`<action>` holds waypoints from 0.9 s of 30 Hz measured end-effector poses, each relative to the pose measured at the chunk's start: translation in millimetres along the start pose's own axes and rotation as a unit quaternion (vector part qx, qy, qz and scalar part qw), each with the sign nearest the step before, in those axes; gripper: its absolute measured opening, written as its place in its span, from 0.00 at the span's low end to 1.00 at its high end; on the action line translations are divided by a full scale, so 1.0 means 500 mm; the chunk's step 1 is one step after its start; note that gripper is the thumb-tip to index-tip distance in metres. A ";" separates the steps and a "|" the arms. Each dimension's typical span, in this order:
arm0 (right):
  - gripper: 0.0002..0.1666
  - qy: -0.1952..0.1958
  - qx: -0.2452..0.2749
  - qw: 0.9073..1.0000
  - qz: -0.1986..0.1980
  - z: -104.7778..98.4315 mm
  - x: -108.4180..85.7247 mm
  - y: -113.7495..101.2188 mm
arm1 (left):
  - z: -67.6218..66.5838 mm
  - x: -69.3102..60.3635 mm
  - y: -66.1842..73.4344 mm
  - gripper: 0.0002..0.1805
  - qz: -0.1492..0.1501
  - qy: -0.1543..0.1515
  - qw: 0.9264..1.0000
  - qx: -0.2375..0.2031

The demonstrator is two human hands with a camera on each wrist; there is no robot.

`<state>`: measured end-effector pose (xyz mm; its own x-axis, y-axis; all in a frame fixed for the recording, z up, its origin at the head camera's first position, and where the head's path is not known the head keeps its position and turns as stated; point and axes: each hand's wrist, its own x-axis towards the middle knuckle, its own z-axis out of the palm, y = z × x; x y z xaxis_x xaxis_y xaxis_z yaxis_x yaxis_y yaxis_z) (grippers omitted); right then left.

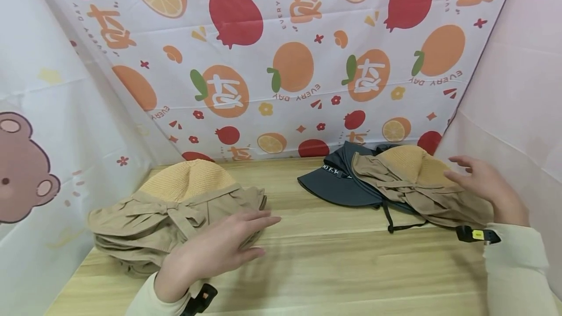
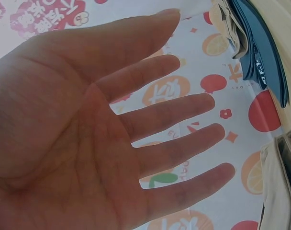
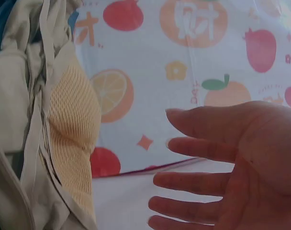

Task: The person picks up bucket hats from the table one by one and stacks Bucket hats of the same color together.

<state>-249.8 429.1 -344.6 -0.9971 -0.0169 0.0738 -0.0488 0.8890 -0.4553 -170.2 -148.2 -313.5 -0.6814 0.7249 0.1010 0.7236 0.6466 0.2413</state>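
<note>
A stack of tan cloth sun hats (image 1: 145,228) stands on the left of the table; the top one has a yellow woven crown and a bow. My left hand (image 1: 219,245) hovers in front of its right side, fingers extended and palm bare in the left wrist view. At the right, another tan hat (image 1: 421,179) with a woven crown lies on a dark blue-grey cap (image 1: 347,187) with a wide brim and a black chin cord. Beside that tan hat, my right hand (image 1: 487,184) is raised with fingers spread, holding nothing; the right wrist view shows a gap between them.
The wood-grain table (image 1: 325,262) extends between the two groups of hats. A fruit-printed cloth (image 1: 290,67) hangs behind it, with pale cloth walls at the left (image 1: 66,160) and right (image 1: 505,101).
</note>
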 end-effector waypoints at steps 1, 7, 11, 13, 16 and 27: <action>0.39 -0.001 -0.006 1.000 0.003 -0.002 -0.001 0.003 | 0.001 -0.001 -0.002 0.31 0.004 0.002 1.000 0.002; 0.39 -0.008 -0.023 1.000 0.008 0.003 0.003 0.024 | 0.009 -0.010 -0.009 0.32 0.009 0.005 1.000 0.008; 0.40 -0.021 -0.031 0.999 0.018 0.009 0.010 0.040 | 0.011 -0.011 -0.012 0.32 0.009 0.002 1.000 0.007; 0.41 -0.025 -0.033 0.999 0.019 0.013 0.015 0.048 | 0.010 -0.010 -0.014 0.32 0.011 0.001 1.000 0.003; 0.42 -0.033 -0.031 0.999 0.024 0.021 0.023 0.055 | 0.008 -0.010 -0.016 0.32 0.011 0.000 1.000 0.002; 0.44 -0.064 -0.024 0.996 0.051 0.042 0.024 0.063 | 0.003 -0.005 -0.011 0.32 -0.006 -0.014 1.000 -0.001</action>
<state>-264.3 447.1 -376.9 -0.9961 0.0194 -0.0856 0.0531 0.9097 -0.4119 -172.1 -153.2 -316.6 -0.6871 0.7231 0.0714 0.7149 0.6553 0.2439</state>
